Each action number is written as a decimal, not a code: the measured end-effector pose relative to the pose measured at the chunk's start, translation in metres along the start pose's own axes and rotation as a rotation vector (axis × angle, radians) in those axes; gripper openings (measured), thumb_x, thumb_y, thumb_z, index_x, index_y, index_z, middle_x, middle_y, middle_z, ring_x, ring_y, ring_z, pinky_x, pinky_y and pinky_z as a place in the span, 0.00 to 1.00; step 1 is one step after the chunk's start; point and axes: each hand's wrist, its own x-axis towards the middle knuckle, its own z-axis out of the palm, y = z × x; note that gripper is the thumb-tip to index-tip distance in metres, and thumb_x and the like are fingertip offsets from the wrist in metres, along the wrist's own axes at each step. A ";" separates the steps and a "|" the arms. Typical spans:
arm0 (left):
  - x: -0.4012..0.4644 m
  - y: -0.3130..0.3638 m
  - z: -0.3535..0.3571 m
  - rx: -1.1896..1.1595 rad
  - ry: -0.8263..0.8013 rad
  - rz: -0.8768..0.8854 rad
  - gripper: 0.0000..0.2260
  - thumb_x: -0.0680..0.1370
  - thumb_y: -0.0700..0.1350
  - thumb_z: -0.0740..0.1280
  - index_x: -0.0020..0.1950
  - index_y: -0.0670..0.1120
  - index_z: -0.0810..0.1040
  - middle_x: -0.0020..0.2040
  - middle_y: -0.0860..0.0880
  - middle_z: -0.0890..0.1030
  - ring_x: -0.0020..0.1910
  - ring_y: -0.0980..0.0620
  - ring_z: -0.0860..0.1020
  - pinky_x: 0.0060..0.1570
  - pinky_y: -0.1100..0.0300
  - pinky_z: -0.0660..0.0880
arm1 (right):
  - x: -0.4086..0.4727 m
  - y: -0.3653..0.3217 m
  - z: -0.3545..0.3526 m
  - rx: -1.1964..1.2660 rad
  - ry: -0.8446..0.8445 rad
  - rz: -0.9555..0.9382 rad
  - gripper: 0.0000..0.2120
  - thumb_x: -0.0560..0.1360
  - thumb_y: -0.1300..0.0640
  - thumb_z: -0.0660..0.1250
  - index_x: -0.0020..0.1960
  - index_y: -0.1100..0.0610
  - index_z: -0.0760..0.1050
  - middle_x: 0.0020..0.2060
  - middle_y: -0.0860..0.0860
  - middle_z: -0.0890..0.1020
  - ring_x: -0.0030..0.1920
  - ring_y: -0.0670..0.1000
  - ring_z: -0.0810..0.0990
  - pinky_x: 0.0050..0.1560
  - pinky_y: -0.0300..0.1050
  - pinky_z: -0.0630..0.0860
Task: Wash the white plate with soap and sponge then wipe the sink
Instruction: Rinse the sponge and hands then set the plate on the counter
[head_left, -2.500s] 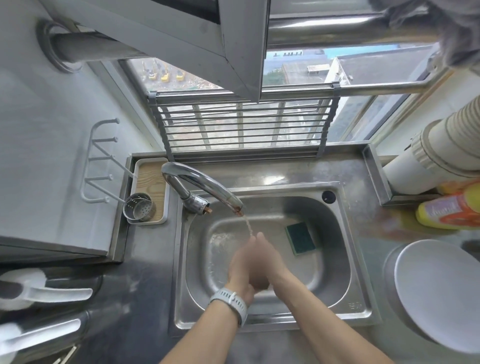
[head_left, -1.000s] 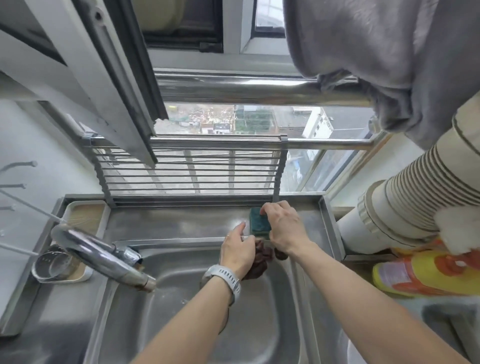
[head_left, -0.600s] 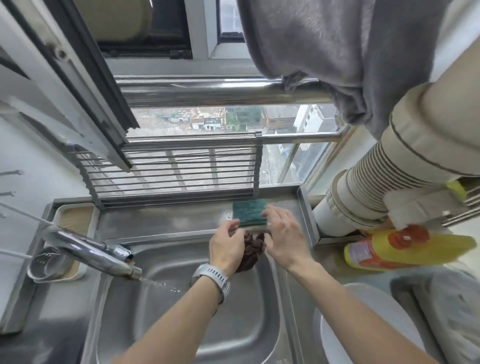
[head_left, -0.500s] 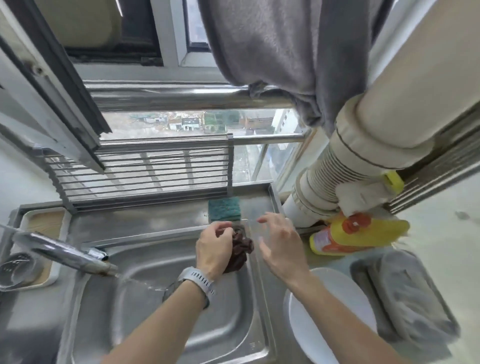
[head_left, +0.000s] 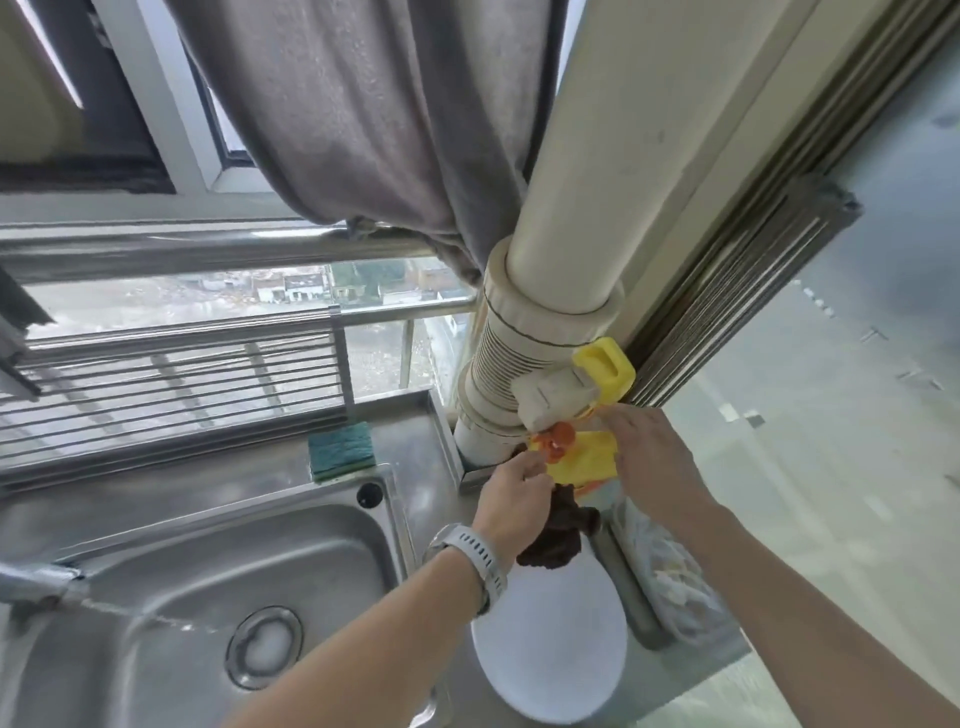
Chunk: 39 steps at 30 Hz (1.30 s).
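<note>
a white plate (head_left: 550, 639) lies on the counter just right of the steel sink (head_left: 197, 587). above it, the left hand (head_left: 511, 501) grips a dark brown cloth (head_left: 558, 535) that hangs over the plate's far edge. the right hand (head_left: 652, 457) curls around a yellow soap bottle (head_left: 584, 457) with an orange cap, beside a pale pipe (head_left: 550, 312). a green sponge (head_left: 341, 449) rests on the ledge behind the sink. water runs from the tap (head_left: 36, 584).
</note>
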 end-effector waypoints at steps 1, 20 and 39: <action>0.002 -0.003 0.003 -0.019 0.006 0.001 0.21 0.81 0.41 0.60 0.74 0.52 0.74 0.67 0.53 0.78 0.66 0.54 0.74 0.65 0.60 0.68 | 0.003 0.006 0.007 -0.042 -0.049 -0.047 0.24 0.67 0.71 0.70 0.60 0.56 0.81 0.50 0.52 0.84 0.45 0.57 0.77 0.47 0.48 0.79; -0.058 -0.037 -0.107 -0.165 0.358 0.048 0.18 0.75 0.45 0.63 0.59 0.64 0.81 0.52 0.59 0.87 0.54 0.56 0.84 0.60 0.50 0.81 | -0.004 -0.165 -0.065 0.065 -0.027 -0.029 0.21 0.50 0.70 0.81 0.40 0.61 0.81 0.31 0.53 0.81 0.37 0.56 0.79 0.37 0.46 0.78; -0.002 -0.062 -0.169 -0.335 0.538 -0.159 0.04 0.78 0.46 0.68 0.49 0.50 0.83 0.51 0.45 0.85 0.53 0.43 0.84 0.60 0.42 0.80 | 0.097 -0.229 -0.013 0.033 -0.116 0.147 0.05 0.80 0.62 0.63 0.50 0.58 0.78 0.47 0.52 0.84 0.50 0.53 0.82 0.60 0.46 0.72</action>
